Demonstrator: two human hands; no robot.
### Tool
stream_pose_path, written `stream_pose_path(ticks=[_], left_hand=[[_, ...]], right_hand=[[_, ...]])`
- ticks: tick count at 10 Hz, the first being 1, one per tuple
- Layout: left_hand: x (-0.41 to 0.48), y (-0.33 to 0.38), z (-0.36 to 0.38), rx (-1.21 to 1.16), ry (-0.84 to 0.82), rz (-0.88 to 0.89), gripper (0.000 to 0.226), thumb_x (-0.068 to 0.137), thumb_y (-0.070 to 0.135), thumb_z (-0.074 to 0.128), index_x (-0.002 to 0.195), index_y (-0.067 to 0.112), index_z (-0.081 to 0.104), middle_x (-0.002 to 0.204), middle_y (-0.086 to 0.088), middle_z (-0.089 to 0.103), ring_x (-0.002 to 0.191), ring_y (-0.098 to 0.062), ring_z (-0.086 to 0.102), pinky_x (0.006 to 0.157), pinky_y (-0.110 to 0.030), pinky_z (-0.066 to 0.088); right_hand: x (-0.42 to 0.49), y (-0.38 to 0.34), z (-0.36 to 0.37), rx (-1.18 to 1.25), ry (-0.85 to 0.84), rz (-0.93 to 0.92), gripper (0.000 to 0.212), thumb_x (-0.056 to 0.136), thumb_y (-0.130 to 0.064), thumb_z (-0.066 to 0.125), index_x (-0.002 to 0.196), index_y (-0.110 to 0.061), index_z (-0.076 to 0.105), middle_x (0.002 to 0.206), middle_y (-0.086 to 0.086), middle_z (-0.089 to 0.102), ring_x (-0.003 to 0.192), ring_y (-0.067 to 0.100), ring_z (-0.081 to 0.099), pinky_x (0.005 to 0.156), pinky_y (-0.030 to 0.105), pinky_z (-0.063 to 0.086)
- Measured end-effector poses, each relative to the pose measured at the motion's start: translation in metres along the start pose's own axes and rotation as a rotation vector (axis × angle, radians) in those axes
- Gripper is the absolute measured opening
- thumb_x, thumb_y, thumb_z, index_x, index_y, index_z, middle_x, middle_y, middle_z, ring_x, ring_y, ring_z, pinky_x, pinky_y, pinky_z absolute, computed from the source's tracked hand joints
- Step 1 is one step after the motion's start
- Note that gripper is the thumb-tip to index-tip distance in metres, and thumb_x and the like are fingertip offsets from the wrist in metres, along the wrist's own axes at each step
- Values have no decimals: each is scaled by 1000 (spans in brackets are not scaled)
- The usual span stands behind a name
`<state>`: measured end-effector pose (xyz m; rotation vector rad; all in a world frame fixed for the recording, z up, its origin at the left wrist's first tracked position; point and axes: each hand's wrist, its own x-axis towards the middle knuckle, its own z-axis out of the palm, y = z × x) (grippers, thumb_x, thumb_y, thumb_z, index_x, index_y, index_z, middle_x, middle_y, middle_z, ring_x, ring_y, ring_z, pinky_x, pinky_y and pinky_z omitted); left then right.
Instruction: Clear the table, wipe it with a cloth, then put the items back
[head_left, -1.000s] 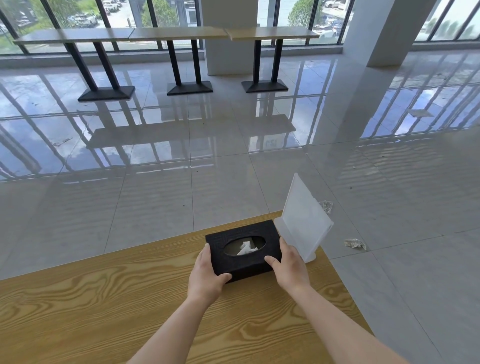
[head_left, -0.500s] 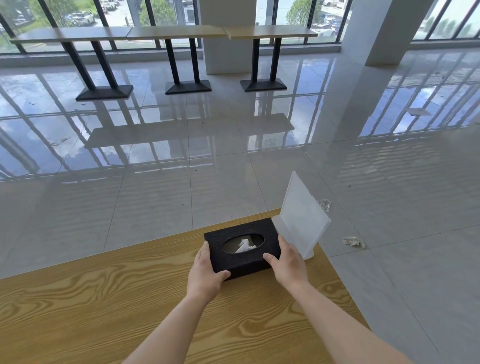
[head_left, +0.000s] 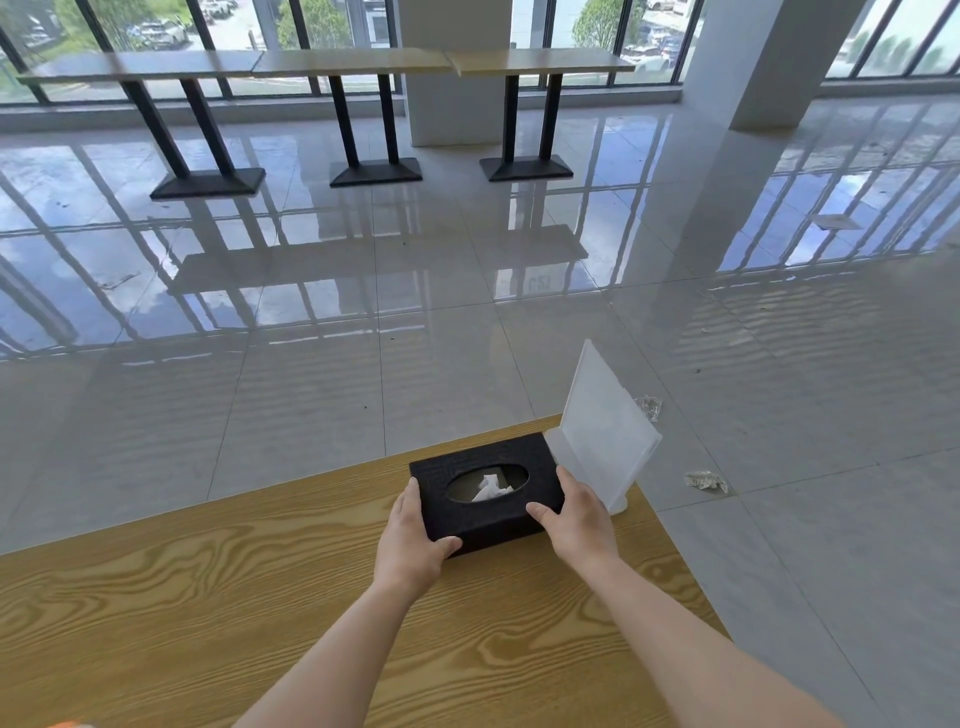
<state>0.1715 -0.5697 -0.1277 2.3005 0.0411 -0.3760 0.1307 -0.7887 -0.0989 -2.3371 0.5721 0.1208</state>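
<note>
Before you lies a wide floor (head_left: 467, 338) of glossy pale tiles, which mirrors the window frames, and at its far side a row of long tables (head_left: 337, 62) on black feet stands along the windows, with a white column (head_left: 769, 62) to the right. Near you is the wooden table (head_left: 208, 597) with strong yellow-brown grain; its far edge runs slanted and its right corner is just behind your hands. On this far right corner a frosted plastic sign stand (head_left: 602, 436) stands upright, turned a little to the left. Just beside it on the left is the black tissue box (head_left: 483, 519), with its right far corner next to the stand; I cannot tell if the two touch. The box seems to sit on the table top. You hold it from both short ends. Your left hand (head_left: 410, 540) wraps the left end, the fingers lying close together along the side and the thumb curled on the near face. Your right hand (head_left: 579, 519) grips the right end, with the thumb on the top edge and the fingers down the side, mostly hidden. A white tissue (head_left: 491, 487) shows in the oval opening of the box. On the floor to the right of the table lie two small crumpled scraps (head_left: 705, 480).
</note>
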Motion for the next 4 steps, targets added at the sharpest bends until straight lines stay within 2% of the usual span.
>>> stream_pose_path(ticks=[1,2,3,4], left_hand=[[-3,6,-5,-25,-10,-2,93,73,25,85,149,27,32,144,1,47,122,-15,51,95,-34,49],[-8,10,-12,-11,-2,22,92,78,24,79,153,26,26,152,-3,35,121,-11,43,88,-27,40],[-22,21,-29,58,17,-10,94,87,24,69,159,21,9,165,-7,13,150,-22,20,113,-38,35],[-33,30,-41,151,57,-16,89,90,24,61,159,23,6,167,-8,4,154,-26,12,116,-42,31]], right_hand=[[0,-1,-3,24,-25,13,72,97,-40,62,155,-15,30,150,8,47,139,26,44,111,39,40],[-1,4,-5,69,-18,16,57,100,-41,53,150,-18,37,143,5,53,134,26,49,108,45,46],[-11,5,-8,39,37,-4,49,99,-37,55,143,-18,45,136,2,58,128,23,54,103,45,50],[-20,2,-13,17,93,-52,40,96,-32,61,133,-18,53,118,0,61,111,20,60,92,39,54]])
